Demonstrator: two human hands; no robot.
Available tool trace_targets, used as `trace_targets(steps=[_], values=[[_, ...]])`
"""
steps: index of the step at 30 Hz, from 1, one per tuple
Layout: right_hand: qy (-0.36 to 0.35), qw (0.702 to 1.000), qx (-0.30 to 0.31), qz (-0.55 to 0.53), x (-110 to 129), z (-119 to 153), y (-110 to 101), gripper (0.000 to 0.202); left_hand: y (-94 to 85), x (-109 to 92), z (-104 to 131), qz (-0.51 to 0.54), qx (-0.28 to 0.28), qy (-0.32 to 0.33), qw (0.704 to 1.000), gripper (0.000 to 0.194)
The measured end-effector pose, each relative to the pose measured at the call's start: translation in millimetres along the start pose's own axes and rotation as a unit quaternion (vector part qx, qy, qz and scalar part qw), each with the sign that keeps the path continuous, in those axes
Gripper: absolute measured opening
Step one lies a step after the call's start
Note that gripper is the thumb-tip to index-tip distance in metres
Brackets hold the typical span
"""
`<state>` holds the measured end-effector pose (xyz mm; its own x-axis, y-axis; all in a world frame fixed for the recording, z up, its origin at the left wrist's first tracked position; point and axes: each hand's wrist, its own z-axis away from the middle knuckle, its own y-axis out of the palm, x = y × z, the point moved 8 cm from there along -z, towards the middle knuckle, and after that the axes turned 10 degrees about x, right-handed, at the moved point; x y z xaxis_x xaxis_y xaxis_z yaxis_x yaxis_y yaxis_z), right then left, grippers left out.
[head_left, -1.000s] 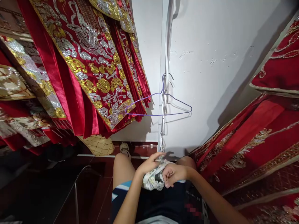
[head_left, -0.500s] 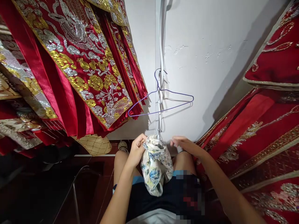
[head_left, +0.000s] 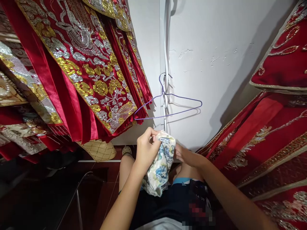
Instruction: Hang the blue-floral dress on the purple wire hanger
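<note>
The left hand (head_left: pixel 145 148) pinches the top of a floral cloth (head_left: pixel 161 171); the right hand (head_left: pixel 188 156) has moved in beside it, grip unclear, bringing both within reach.

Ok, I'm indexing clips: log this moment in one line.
left hand: gripping floral cloth | right hand: at cloth's right edge | purple hanger: hanging bare, beyond hands

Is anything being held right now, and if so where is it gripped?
Yes, the floral cloth: the left hand pinches its upper edge. The right hand is at its upper right side; whether it grips is hidden.
</note>
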<state>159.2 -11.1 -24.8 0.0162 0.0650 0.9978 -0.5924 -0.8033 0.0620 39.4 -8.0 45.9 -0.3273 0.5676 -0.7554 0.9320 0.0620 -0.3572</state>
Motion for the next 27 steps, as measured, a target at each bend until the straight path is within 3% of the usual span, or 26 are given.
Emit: trace_targets(steps=[5,8,11,13,14,17,19,20,22,25,27], values=[[-0.065,0.99,-0.11,0.052,28,4,-22,0.062,-1.9,-11,2,0.007,-0.023,0.049,0.999,0.016],[-0.057,0.991,-0.086,0.086,33,0,-11,0.042,3.5,-16,0,0.02,-0.022,0.056,0.998,0.015],[-0.025,0.997,-0.049,0.056,32,-2,1,0.043,6.8,-8,-8,0.082,0.014,0.037,0.996,0.019],[-0.006,0.999,-0.034,0.005,34,0,2,0.05,14.2,4,-14,0.173,0.092,0.009,0.981,0.046],[-0.005,1.0,-0.024,-0.016,38,3,1,0.054,22.6,11,-14,0.218,0.16,-0.011,0.963,0.055],[-0.041,0.998,-0.013,-0.037,61,15,-12,0.064,54.9,29,6,0.276,0.403,-0.087,0.868,0.06],[-0.067,0.996,-0.059,-0.009,78,28,-34,0.064,62.8,44,25,0.247,0.487,-0.125,0.829,0.062],[-0.078,0.992,-0.093,0.018,86,35,-47,0.06,61.3,53,30,0.212,0.5,-0.136,0.828,0.06],[-0.09,0.98,-0.153,0.093,100,48,-73,0.047,46.4,75,32,0.085,0.486,-0.145,0.858,0.05],[-0.086,0.943,-0.237,0.218,112,56,-113,0.027,0.6,101,15,-0.159,0.4,-0.131,0.893,0.052],[-0.086,0.902,-0.31,0.286,113,53,-141,0.018,-33.1,105,-2,-0.23,0.32,-0.119,0.911,0.052]])
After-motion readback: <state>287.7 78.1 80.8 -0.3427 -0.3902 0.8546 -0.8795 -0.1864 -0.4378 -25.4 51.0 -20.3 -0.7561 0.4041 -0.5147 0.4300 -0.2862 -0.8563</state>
